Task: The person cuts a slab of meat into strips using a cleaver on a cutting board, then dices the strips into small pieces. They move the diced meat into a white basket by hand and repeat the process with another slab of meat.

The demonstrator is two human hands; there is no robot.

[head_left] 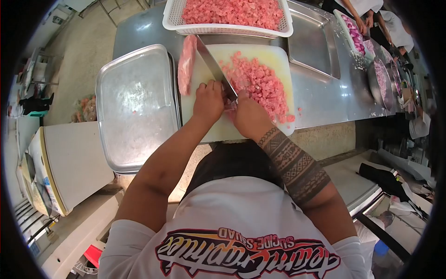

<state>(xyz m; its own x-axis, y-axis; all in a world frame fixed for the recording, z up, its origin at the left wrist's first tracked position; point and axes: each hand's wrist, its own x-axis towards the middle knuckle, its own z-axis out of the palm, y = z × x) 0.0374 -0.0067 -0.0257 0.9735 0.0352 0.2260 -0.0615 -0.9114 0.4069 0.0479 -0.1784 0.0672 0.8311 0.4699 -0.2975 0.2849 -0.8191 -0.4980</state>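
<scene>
Clearly the dicing is in full swing: the right hand (250,116) is wrapped tight around the handle of a big knife (214,67), whose blade slants up and away across the cutting board (278,58). The left hand (207,100) is curled, fingertips pressed down on a small piece of pink meat (231,105) right beside the blade — the piece itself is mostly hidden between the two hands, so how much of it remains I cannot tell. To the right of the blade lies a heap of diced meat (260,86), spreading towards the board's lower right corner, with a few cubes strayed onto the steel counter (320,97). An uncut slab (186,63) lies along the board's left edge, well apart from the hands. Beyond the board stands a white basket (285,30) heaped with more cubes, and to the left sits a large metal tray (134,107), nearly bare. By my reading, the next cut calls for keeping the curled fingers clear of the edge, and the heap leaves little free board to work on. At the far right another person's arms (360,21) work over trays of purple pieces.
</scene>
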